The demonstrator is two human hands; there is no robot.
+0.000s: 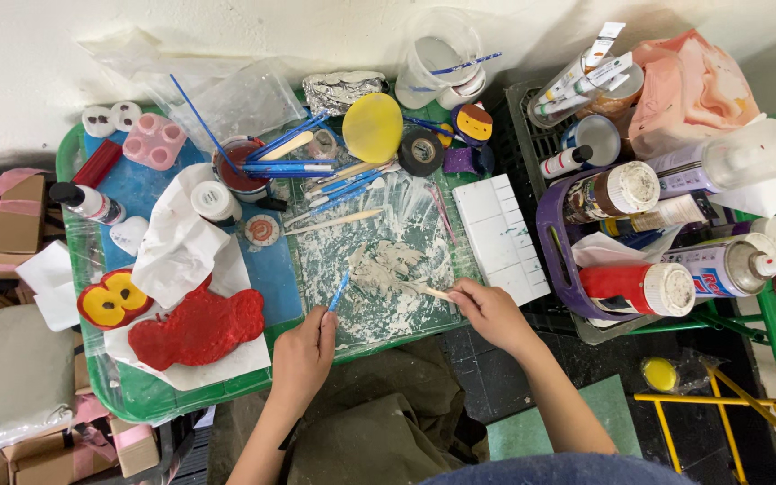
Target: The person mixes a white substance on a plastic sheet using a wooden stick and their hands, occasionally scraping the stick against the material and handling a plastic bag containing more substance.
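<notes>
The left hand [303, 352] has its grip pinched together on the lower end of a thin blue tool [340, 290], a slim plastic stick that slants up and away from the fingers toward a pale clay piece [386, 267]. The right hand [489, 310] is likewise clamped, fingertips tight on a light wooden stick [431, 291] whose far end reaches left and touches the clay.

The clay lies between the two grips and just beyond them: flat, off-white, ragged-edged, with a rough crumbly texture. It rests on a clear plastic sheet [424, 229] smeared with whitish residue, spread over the green surface [150, 395].

Left of the left grip lies a flat red clay shape [198, 330], matte and lumpy, on white paper, with a yellow and red rounded piece [112, 300] just beyond it. Past the clay, farther from both grips, a loose bunch of blue-handled brushes [294, 162] lies beside a smooth yellow disc [373, 127] and a black tape roll [421, 151]. Right of the right grip sits a white ridged palette [500, 238].
</notes>
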